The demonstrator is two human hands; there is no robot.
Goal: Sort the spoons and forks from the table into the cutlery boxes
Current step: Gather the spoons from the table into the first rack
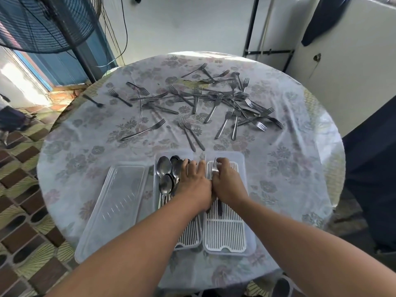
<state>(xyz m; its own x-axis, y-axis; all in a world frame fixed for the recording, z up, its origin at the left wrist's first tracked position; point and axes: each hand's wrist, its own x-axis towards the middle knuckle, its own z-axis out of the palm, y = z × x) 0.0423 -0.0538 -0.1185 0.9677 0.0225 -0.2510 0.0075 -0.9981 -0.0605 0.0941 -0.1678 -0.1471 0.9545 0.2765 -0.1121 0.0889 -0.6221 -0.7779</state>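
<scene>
Two clear cutlery boxes with white slatted inserts stand side by side at the table's near edge. The left box (pixel 157 168) holds several spoons (pixel 164 168). My left hand (pixel 194 181) lies flat over that box, fingers spread, touching the spoons. Over the right box (pixel 227 232) my right hand (pixel 225 181) is closed around a fork (pixel 215 167) whose tines show above my fingers; its dark handle end shows below my wrist. Several forks (pixel 214 99) lie scattered across the far half of the table.
A clear lid (pixel 115 202) lies left of the boxes. The round table (pixel 289 168) has a flowered plastic cover. A standing fan (pixel 42 24) is at far left, white cabinets at far right, a dark-clothed person's leg (pixel 372 168) at the right edge.
</scene>
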